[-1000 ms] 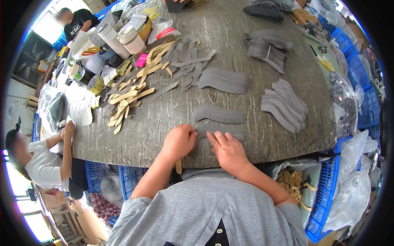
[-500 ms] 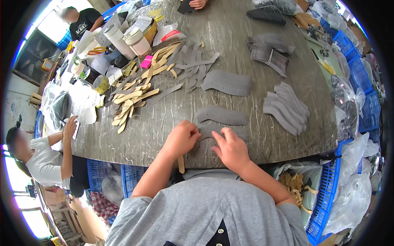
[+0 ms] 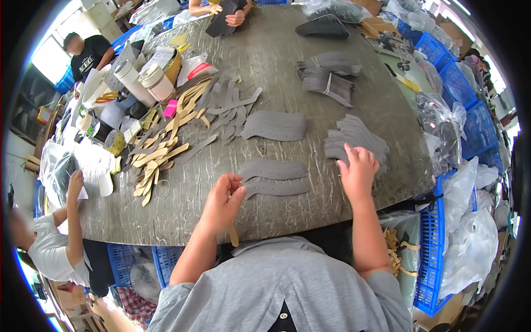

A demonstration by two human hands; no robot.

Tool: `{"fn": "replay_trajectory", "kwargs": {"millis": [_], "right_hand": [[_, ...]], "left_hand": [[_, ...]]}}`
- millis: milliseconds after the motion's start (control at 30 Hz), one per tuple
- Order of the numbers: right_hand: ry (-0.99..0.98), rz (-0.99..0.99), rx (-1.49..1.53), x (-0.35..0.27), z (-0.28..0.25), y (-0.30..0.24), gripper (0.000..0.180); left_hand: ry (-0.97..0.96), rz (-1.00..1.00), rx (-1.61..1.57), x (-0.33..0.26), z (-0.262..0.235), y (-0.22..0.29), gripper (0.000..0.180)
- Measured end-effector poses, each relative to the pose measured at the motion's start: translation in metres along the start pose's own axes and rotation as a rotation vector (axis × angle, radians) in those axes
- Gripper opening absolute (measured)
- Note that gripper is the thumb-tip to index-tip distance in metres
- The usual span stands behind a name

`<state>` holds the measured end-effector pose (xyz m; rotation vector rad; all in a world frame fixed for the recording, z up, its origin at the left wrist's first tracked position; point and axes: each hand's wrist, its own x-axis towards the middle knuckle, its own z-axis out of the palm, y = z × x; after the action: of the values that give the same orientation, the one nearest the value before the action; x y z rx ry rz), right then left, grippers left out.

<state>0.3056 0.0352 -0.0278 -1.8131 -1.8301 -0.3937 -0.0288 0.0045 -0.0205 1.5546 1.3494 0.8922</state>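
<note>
My left hand [image 3: 223, 200] is beside the left end of a grey curved strip with small holes [image 3: 276, 187], its fingers curled toward the thumb. Whatever may be between those fingertips is hidden. A similar grey strip pile [image 3: 274, 169] lies just beyond, edge to edge with the nearer strip. My right hand [image 3: 359, 172] reaches over the near side of a fanned stack of grey curved pieces [image 3: 362, 135]. Its fingers are apart, the index fingertip at the stack, and I see nothing held. Under my left wrist, a tan strip [image 3: 233, 234] sticks out at the table's edge.
Farther off lie another grey pile [image 3: 275, 125] and a banded grey bundle [image 3: 329, 83]. Tan and grey strips [image 3: 160, 157] are heaped at left near white jars [image 3: 156, 82]. Blue crates [image 3: 428, 249] stand at right. Co-workers are at left and across the table [image 3: 265, 50].
My right hand has left the near grey strip and moved right to the fanned stack. My left hand stays by the strip's left end. The whole view has shifted.
</note>
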Motion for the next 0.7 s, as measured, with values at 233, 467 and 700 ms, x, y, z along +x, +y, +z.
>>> {"fn": "replay_trajectory", "kwargs": {"millis": [233,467,700], "right_hand": [[-0.42,0.018,1.251,-0.042,-0.021,-0.131,0.012],[-0.79,0.216,1.536,-0.038,-0.026,-0.137,0.013],[-0.223,0.083,0.59,-0.018,-0.015,-0.059,0.019]], "left_hand": [[-0.123,0.425,0.273,-0.005,0.026,0.051,0.084],[-0.145,0.51,0.403,-0.012,0.028,0.051,0.1],[-0.061,0.301,0.356,-0.013,0.019,0.046,0.046]]}}
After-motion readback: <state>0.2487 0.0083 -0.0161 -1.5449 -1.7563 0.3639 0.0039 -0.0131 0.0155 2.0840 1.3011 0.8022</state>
